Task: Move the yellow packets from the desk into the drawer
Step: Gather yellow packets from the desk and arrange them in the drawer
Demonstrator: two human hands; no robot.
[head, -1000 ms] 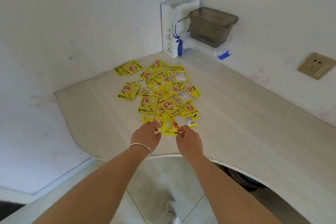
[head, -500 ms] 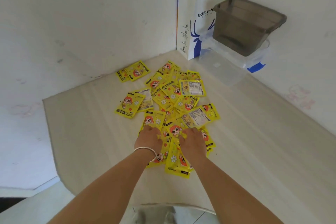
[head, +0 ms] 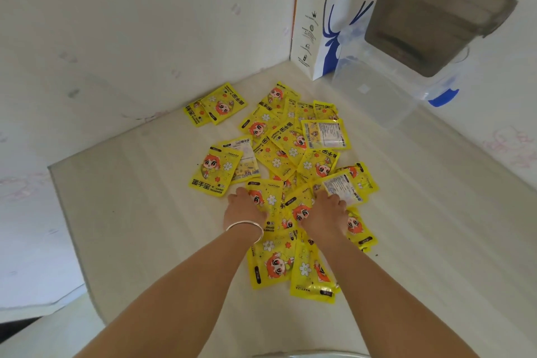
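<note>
Glossy plastic yellow packets (head: 279,154) lie on a matt wood-grain desk (head: 130,212).

Your one head view: looks forward and steeply down, close over the desk (head: 139,212) corner.

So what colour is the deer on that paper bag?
Blue, on the white paper bag, seen in the head view.

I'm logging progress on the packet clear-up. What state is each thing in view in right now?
Yellow packets: all on the desk, loosely piled, some face down.
Left hand: resting on the pile, fingers curled over packets.
Right hand: resting on the pile, fingers curled over packets.
Paper bag: upright in the corner.
Grey bin: lidless, sitting on the clear box.
Clear box: closed, blue latch.
</note>
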